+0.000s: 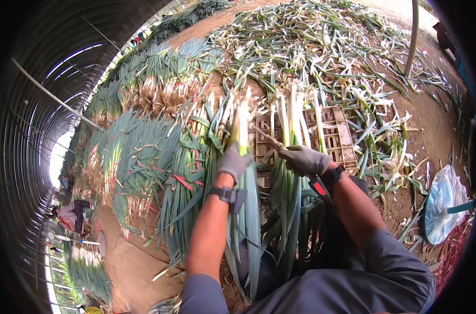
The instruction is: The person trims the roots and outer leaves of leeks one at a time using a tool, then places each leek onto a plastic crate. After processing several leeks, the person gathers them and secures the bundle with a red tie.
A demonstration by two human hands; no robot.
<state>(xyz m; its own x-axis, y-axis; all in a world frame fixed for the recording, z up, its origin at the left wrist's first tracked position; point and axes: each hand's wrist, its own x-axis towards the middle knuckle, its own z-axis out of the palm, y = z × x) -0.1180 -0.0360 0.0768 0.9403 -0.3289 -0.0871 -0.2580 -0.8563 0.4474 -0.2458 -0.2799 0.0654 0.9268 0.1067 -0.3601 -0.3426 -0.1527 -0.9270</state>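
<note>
My left hand (233, 162), in a grey glove, is closed around a leek (241, 123). The leek's white end points away from me, and its long green leaves hang toward my lap. My right hand (304, 159), also gloved, is closed on a thin brown stick-like tool (268, 137), whose tip points toward the leek. I cannot make out what kind of tool it is. More leeks (294, 118) lie beside and beneath the right hand, over a brown slatted plastic crate (345, 137).
Bundled leeks (188, 157) with red ties lie at the left, and more bundles (164, 89) lie behind them. Stripped leaves (311, 42) cover the ground ahead. A metal pole (412, 42) and a clear plastic bag (444, 204) stand out at the right. Another person (70, 214) is far left.
</note>
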